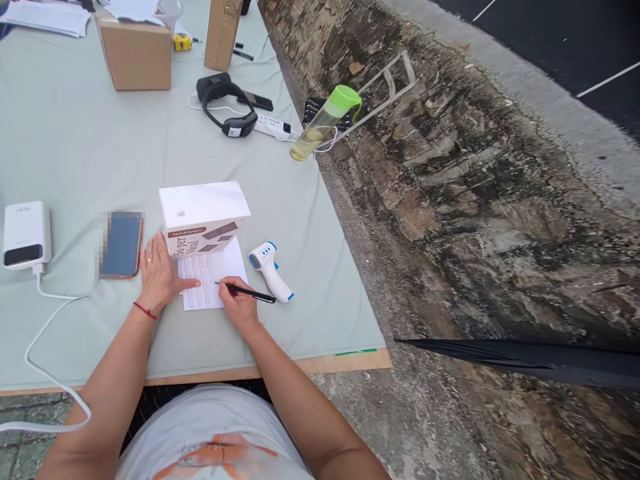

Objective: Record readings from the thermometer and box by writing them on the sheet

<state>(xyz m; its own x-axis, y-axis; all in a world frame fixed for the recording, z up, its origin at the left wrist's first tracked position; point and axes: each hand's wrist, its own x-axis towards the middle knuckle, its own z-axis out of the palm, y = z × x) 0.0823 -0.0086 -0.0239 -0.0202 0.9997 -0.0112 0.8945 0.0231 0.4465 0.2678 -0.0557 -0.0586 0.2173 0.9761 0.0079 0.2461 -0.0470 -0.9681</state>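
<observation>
A black pen [255, 292] is gripped in my right hand [239, 307], its tip on a white sheet of paper [200, 297] covered with rows of small handwriting. My left hand [161, 275] lies flat with fingers stretched, the thumb resting on the paper and the fingers beside a white box [205, 203]. That box stands over the far part of the sheet and hides it. Just right of the pen lies a white and blue infrared thermometer [273, 272]. To the left of my left hand is a smartphone [121, 245].
A white power bank [27, 235] with a cable lies at the left. Farther back are a black headset [227, 107], a green-lidded bottle [325, 123] at the table's edge, a cardboard box [134, 57] and a yellow tape measure [183, 42]. A stone wall [425, 167] rises at the right.
</observation>
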